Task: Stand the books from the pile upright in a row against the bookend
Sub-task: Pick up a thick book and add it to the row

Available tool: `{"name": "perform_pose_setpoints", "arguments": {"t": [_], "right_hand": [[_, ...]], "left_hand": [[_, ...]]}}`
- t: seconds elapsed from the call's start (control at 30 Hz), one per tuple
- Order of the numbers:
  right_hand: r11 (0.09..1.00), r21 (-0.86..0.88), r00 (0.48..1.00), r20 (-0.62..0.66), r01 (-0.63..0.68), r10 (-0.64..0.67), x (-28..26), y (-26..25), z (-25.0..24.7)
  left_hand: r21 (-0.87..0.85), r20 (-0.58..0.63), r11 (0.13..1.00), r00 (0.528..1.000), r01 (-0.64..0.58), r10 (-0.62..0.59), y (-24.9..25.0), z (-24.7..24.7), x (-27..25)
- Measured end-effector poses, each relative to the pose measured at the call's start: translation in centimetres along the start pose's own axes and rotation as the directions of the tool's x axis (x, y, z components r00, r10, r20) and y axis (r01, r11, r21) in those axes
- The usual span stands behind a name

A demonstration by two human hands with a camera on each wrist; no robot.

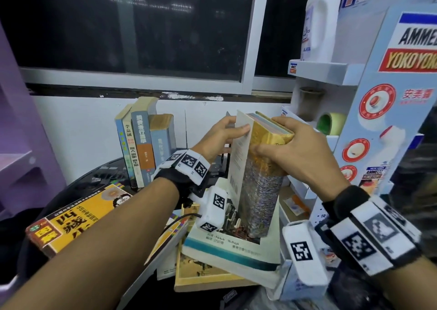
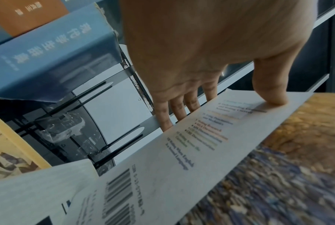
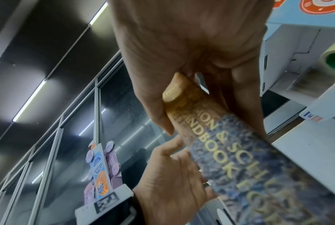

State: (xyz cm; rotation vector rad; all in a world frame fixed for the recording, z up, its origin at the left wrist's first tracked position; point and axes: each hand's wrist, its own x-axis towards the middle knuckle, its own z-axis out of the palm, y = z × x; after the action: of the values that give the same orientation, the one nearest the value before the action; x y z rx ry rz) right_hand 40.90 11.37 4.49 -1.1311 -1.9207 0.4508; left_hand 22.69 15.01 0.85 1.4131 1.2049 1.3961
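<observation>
A thick book (image 1: 260, 191) with a gold and blue spine stands upright on the pile, and both hands hold it. My right hand (image 1: 279, 139) grips the top of its spine (image 3: 239, 167), thumb on one side and fingers on the other (image 3: 201, 109). My left hand (image 1: 227, 132) pinches its loose white back cover (image 2: 201, 152), thumb on the printed face (image 2: 274, 99), fingers behind. Several books (image 1: 144, 141) stand upright at the back left. The black metal bookend (image 2: 131, 70) stands beside the blue one (image 2: 53, 50). The pile holds a white-and-teal book (image 1: 227, 246) and a beige one (image 1: 201, 279).
A yellow book (image 1: 71, 222) lies flat at the front left of the round dark table (image 1: 99, 175). At the right, a white display shelf (image 1: 326, 73) carries a tape roll (image 1: 329, 123) and a white bottle (image 1: 321, 21). A purple unit (image 1: 21, 144) stands at the far left.
</observation>
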Motion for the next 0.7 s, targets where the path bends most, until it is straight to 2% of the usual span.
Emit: {"name": "perform_pose_setpoints", "arguments": {"t": [0.13,0.3,0.4,0.47,0.57,0.63,0.7], "right_hand": [[0.998,-0.063,1.000,0.027,0.003,-0.001,0.6,-0.7,0.3],[1.000,-0.005,0.999,0.039,0.013,-0.013,1.0,-1.2,1.6],[1.000,0.028,0.999,0.039,0.013,-0.014,1.8,-1.8,2.6],[0.998,0.066,0.999,0.033,0.017,-0.019,2.5,-2.1,3.3],[0.990,0.139,0.999,0.026,0.033,-0.037,3.6,-3.0,4.0],[0.984,0.173,0.999,0.017,0.042,-0.046,4.3,-3.9,4.6],[0.978,0.200,0.998,0.012,0.053,-0.057,4.9,-4.7,5.3]], "left_hand": [[0.024,-0.049,1.000,0.999,-0.014,0.015,0.1,-0.7,-0.3],[0.098,-0.077,0.995,0.997,0.007,0.001,0.5,-2.7,-0.8],[0.173,-0.148,0.985,0.987,-0.030,0.056,1.1,-5.1,-1.0],[0.218,-0.255,0.973,0.959,-0.070,0.126,1.4,-7.4,-1.1],[0.305,-0.418,0.946,0.877,-0.109,0.236,1.4,-11.1,-1.5],[0.381,-0.478,0.920,0.832,-0.092,0.282,1.5,-13.0,-1.8],[0.475,-0.510,0.879,0.807,-0.026,0.299,1.5,-14.4,-2.0]]}}
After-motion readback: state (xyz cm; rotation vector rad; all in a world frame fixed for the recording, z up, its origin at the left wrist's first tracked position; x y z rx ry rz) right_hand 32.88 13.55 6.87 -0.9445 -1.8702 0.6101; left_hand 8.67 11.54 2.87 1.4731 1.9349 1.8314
